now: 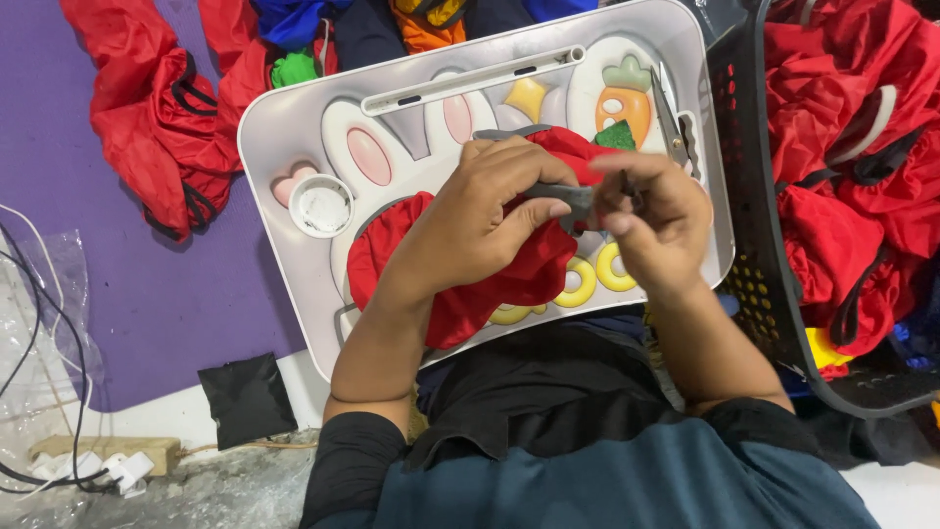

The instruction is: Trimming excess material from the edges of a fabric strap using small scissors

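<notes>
Now | red cloth [460, 284]: soft, light, slippery, best pinched at its gathered hem | left hand [490, 211] fingers closed on dark strap [573, 201] at cloth's 1 o'clock | right hand [651, 216] fingers pinching same strap

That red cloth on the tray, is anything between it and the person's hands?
Nothing visible. The left hand lies directly on the red cloth, and the right hand meets it above the cloth, both pinching a small grey piece. The cloth itself rests on the white tray.

Both hands, left hand [490, 211] and right hand [651, 216], grip red fabric [470, 294] over a white tray [284, 118].
</notes>
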